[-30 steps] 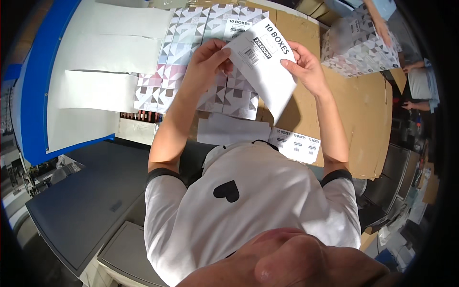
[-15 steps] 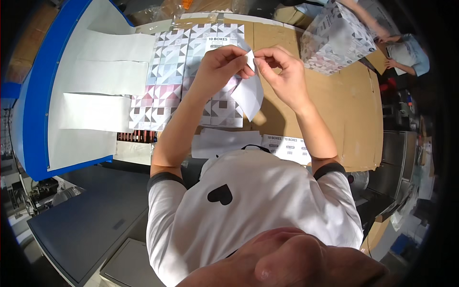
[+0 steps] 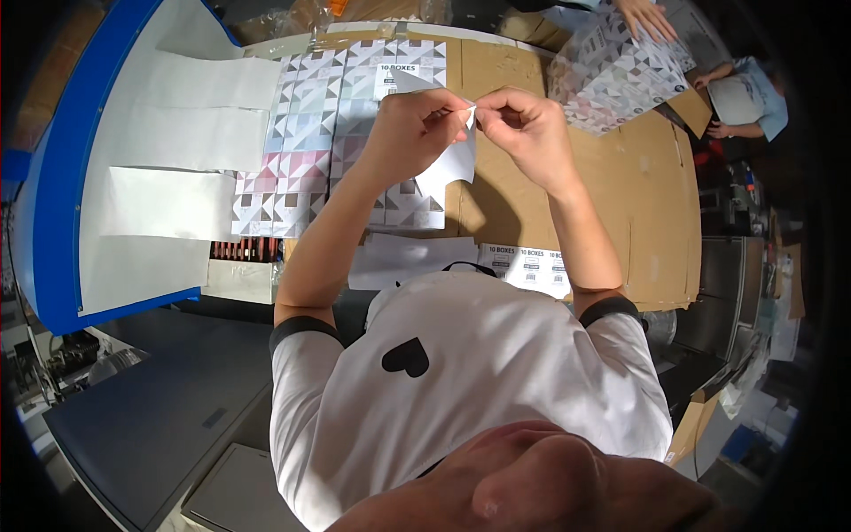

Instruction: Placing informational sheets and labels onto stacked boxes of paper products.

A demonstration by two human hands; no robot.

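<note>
My left hand and my right hand are raised side by side over the table, fingertips almost meeting. Both pinch a small white corner of a thin paper sheet, which looks like a sticker label. Its white part hangs below the fingers, and a grey part shows above my left hand. Under my left hand and forearm lie rows of boxes with a grey, white and pink triangle pattern. One white label is on them. My fingers hide how the sheet's layers part.
Cardboard covers the table. Printed labels and white paper lie at the near edge. A blue-edged white chute stands left. A patterned carton is at the far right, with another person's hand on it.
The white corner between my fingertips looks smaller, and the sheet has turned, its grey part now showing above my left hand. The other person's hand has shifted on the carton.
</note>
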